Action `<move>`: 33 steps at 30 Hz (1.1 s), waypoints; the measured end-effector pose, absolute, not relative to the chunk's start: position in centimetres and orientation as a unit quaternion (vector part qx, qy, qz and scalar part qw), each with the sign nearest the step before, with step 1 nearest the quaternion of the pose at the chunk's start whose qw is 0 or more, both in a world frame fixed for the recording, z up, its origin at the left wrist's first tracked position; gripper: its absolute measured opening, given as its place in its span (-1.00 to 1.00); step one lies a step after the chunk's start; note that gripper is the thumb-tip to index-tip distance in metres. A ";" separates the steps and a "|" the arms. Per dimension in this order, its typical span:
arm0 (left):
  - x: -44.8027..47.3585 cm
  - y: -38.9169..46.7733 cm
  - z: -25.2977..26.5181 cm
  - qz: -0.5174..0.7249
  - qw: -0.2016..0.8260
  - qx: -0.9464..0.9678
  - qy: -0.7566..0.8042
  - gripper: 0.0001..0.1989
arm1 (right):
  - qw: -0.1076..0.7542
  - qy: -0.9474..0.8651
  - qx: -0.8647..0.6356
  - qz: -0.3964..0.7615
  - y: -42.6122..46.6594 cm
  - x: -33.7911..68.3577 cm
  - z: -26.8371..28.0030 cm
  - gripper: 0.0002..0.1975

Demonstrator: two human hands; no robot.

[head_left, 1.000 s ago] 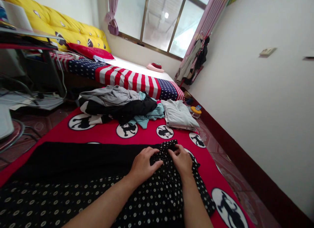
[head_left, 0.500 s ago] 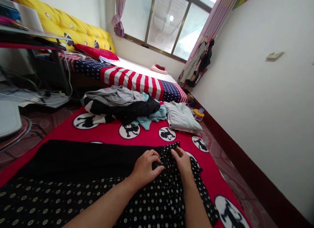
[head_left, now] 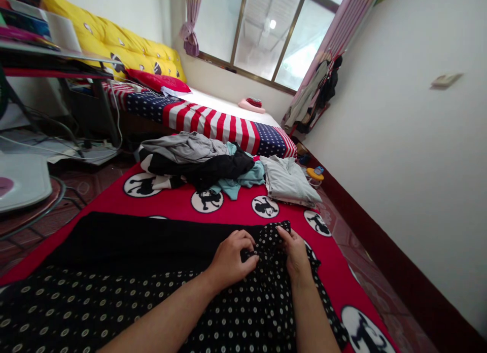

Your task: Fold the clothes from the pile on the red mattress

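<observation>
Left hand [head_left: 231, 257] and right hand [head_left: 296, 251] pinch the far edge of a polka-dot garment [head_left: 228, 312] on a red blanket [head_left: 228, 211].

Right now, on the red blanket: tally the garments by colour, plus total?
Black, white dots: 1, polka-dot garment, pinched by left hand and right hand
Grey: 2, crumpled grey top, folded grey shirt
Plain black: 1, black garment
Teal: 1, teal garment
Total: 5 visible; the pile may hide more.
</observation>
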State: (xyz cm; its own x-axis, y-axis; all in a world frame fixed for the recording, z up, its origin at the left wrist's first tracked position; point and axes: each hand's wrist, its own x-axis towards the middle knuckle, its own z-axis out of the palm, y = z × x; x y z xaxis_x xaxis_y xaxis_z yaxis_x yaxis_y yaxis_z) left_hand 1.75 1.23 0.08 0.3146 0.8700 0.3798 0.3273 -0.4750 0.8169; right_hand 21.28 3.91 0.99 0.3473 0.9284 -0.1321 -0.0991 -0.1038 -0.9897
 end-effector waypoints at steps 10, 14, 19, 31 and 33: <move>1.5 1.5 0.1 0.432 0.372 0.723 0.390 -0.70 | 0.498 -0.431 -0.736 0.158 4.0 22.6 0.1 -0.79; 1.6 1.7 -0.5 0.380 0.336 0.765 0.396 -0.61 | 0.423 -0.447 -0.785 0.070 3.3 22.5 0.6 -0.73; 1.8 1.7 -0.8 0.366 0.308 0.780 0.404 -0.61 | 0.389 -0.620 -0.679 -0.063 3.2 21.7 0.8 -0.71; -3.8 2.8 0.3 0.411 0.336 0.682 0.503 -0.65 | 0.204 -0.545 -0.809 -0.080 3.8 23.2 -0.6 -0.33; -8.0 2.9 0.9 0.415 0.280 0.678 0.539 -0.68 | 0.165 -0.533 -0.828 -0.060 3.5 23.3 -0.5 -0.25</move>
State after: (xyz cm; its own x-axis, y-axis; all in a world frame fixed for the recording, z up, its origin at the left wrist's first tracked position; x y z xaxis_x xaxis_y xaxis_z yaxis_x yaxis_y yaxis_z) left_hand -8.01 2.94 0.93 0.0753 0.9626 0.2603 0.4975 -0.2625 0.8268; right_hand 23.28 3.53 -0.48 0.4246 0.8624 0.2756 0.9021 -0.3770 -0.2100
